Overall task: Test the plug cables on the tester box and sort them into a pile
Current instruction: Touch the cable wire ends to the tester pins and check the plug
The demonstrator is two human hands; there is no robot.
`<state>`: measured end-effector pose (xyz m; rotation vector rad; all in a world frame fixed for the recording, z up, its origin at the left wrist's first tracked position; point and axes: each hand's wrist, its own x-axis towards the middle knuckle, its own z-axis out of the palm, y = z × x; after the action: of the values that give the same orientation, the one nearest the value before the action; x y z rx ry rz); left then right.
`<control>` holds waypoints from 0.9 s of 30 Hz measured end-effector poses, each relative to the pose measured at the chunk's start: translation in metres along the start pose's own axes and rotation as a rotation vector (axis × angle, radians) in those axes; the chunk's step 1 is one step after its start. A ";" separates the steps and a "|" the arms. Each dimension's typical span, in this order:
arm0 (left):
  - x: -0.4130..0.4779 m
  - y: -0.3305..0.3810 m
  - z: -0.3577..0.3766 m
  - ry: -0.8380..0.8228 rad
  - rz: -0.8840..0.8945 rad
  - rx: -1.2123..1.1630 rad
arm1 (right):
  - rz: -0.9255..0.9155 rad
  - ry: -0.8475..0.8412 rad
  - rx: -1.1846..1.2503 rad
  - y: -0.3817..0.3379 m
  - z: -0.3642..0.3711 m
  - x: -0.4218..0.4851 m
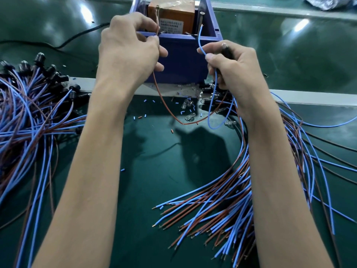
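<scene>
- The left hand (pixel 129 49) had its fingers curled, thumb and forefinger pinching the brown wire (pixel 164 105) near its end, right at the front rim of the tester box (pixel 181 60)
- The right hand (pixel 229 66) was closed on the blue wire (pixel 201 43), pinching it below its bare tip; a dark plug body (pixel 228 53) showed among its fingers; the tip stood up beside a metal post inside the box, contact impossible to tell
- Both wires sagged in loops from the hands toward the bench (pixel 135 190)
- The box, blue and open-topped with an orange block (pixel 172 16) inside, sat at the far middle of the bench on a pale rail (pixel 83 84)
- Small glass bulbs (pixel 190 116) and insulation scraps (pixel 135 118) lay just in front of the box
- A pile (pixel 29 117) of blue and brown cables with black plugs filled the left edge; a bundle (pixel 231 200) fanned out along the right edge under the right forearm, stripped ends toward the near edge
</scene>
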<state>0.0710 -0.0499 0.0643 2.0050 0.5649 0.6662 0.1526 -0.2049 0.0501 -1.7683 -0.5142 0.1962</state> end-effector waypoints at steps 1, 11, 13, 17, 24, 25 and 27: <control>0.000 0.000 0.000 0.001 0.000 0.000 | -0.001 0.000 0.001 0.001 0.000 0.000; -0.004 0.003 0.000 0.003 -0.010 0.003 | 0.001 -0.001 -0.006 0.002 -0.001 0.000; -0.005 0.004 0.000 -0.001 -0.010 0.006 | 0.003 -0.001 -0.006 0.002 -0.001 0.000; -0.005 0.005 -0.001 -0.004 -0.012 0.009 | 0.004 -0.013 -0.001 0.001 -0.001 -0.001; -0.008 0.009 0.001 -0.040 -0.039 0.042 | 0.008 -0.024 -0.004 -0.002 -0.004 -0.002; -0.009 0.010 0.001 -0.056 -0.044 0.046 | 0.006 -0.029 0.000 -0.003 -0.004 -0.003; -0.010 0.013 0.001 -0.104 -0.058 0.039 | 0.005 -0.051 0.012 -0.004 -0.005 -0.004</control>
<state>0.0654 -0.0627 0.0728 2.0389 0.5757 0.5165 0.1498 -0.2104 0.0551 -1.7572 -0.5442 0.2482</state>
